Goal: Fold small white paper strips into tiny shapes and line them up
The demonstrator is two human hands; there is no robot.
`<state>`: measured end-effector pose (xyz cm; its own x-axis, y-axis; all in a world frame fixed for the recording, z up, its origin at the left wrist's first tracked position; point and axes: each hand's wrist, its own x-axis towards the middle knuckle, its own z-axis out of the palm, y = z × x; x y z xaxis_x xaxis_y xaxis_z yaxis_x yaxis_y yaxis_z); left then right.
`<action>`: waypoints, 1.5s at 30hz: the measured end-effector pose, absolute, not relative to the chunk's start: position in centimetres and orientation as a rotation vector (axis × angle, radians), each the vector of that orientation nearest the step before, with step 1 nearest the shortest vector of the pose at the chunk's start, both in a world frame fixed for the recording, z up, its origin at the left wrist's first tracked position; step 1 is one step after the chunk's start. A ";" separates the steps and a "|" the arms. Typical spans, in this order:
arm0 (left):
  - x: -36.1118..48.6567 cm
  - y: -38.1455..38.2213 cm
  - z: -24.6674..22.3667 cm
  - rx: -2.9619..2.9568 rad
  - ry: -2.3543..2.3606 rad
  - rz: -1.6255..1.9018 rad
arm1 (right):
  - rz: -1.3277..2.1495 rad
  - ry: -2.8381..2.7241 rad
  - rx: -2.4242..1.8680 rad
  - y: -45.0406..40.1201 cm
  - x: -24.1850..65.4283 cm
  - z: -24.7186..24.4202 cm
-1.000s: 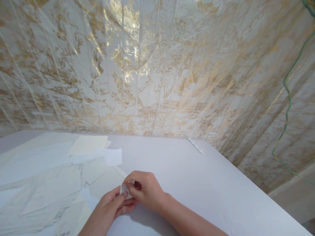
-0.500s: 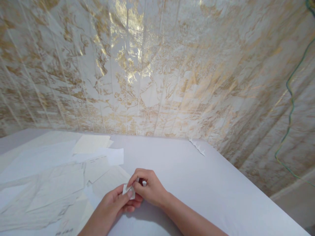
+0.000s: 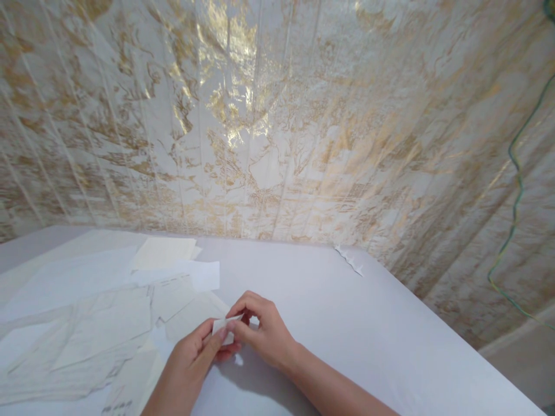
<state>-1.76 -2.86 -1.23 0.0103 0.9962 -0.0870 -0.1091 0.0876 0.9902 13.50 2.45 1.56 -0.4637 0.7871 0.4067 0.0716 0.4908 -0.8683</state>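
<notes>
The left hand [image 3: 195, 350] and right hand [image 3: 267, 330] both pinch a small piece of paper [image 3: 218, 325] above the tabletop [image 3: 355, 335]. Loose sheets [image 3: 104, 326] lie overlapping at left.

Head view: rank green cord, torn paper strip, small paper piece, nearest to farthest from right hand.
1. Small paper piece: held by left hand and right hand.
2. Torn paper strip: near far right corner of table.
3. Green cord: far right, beyond table.

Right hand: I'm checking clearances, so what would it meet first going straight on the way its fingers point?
Beyond the small white paper pinched in its fingers, the right hand would probably meet the left hand first, though exact depth is unclear.
</notes>
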 end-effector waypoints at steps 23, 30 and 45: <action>-2.1 -3.5 -0.7 1.314 1.369 1.151 | 0.848 -1.881 -0.724 1.6 13.0 1.5; -2.1 -3.3 -0.8 1.272 1.358 1.180 | 0.872 -1.812 -0.727 1.4 12.7 1.2; -1.6 -3.5 -0.5 1.149 1.271 1.303 | 0.975 -1.748 -0.827 1.9 12.8 0.8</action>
<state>-1.59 -3.47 -0.49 -0.1078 0.9941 0.0072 -0.0171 -0.0091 0.9998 12.77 1.94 0.83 -0.3331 0.8537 0.4003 0.1076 0.4562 -0.8834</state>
